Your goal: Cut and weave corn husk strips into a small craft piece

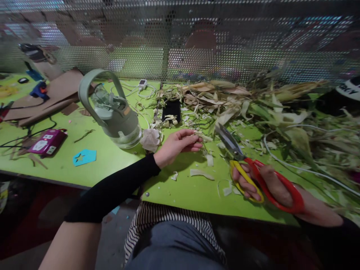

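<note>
My left hand point(181, 145) is over the middle of the green table point(174, 191), thumb and fingers pinched on a small pale husk strip point(204, 137). To its right, my right hand point(263, 183) has its fingers through the red and yellow handles of a pair of scissors point(230, 141). The blades point up and to the left and look closed or nearly so, apart from the strip. Pale husk scraps point(201, 173) lie on the table between and below my hands. A crumpled whitish piece point(150, 139) sits beside my left wrist.
A large heap of corn husks point(284, 108) covers the back right, with a white cable across it. Behind my left hand lies a black phone point(171, 109). Further left stand a green bottle point(120, 120), a magenta box point(48, 142) and brown cardboard point(56, 95). Perforated metal screen point(140, 56) borders the back.
</note>
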{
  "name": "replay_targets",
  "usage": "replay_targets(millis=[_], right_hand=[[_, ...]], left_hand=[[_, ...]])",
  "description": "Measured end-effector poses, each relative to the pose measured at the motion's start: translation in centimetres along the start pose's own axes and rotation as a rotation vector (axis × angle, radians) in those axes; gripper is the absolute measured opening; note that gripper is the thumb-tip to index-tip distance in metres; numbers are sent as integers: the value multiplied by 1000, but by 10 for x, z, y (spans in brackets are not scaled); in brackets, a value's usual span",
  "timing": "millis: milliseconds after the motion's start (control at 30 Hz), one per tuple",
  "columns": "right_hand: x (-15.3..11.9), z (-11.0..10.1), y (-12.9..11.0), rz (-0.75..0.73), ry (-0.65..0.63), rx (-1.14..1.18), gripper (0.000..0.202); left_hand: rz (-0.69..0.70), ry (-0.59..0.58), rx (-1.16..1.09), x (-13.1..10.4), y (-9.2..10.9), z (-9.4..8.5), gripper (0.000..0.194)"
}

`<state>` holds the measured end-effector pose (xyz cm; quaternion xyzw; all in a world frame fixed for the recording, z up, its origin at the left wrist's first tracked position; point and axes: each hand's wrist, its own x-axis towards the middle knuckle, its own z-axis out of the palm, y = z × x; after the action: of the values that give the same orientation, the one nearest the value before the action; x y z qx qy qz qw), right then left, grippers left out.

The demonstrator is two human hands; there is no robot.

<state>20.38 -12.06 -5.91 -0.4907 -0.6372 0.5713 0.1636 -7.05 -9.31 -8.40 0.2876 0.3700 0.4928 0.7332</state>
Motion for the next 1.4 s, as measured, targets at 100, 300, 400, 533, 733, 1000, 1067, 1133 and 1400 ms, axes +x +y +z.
replay_targets(millis=[100,300,400,533,733,1000,1067,1133,1400], right_hand=[[11,6,5,-21,-53,212,84],[38,18,1,-95,-127,204,78],[48,23,-2,-118,-171,219,74],[54,26,-1,-148,-195,243,74],[55,22,-14,-54,118,-152,75],[70,11,-32,46,357,-707,63],[75,7,-29,40,373,-815,58],[78,3,-25,14,383,-906,50],[80,9,-46,-455,435,-850,44]], left_hand=[[13,54,-14,-2,6,2,18],[69,126,-77,0,16,0,17],[68,129,-85,3,16,-1,11],[84,138,-80,6,13,-2,12],[104,118,-55,8,13,-5,18],[89,121,-21,7,13,-5,8],[87,116,-13,7,13,-5,8],[88,110,-10,6,12,-5,8],[98,53,82,6,7,-7,22]])
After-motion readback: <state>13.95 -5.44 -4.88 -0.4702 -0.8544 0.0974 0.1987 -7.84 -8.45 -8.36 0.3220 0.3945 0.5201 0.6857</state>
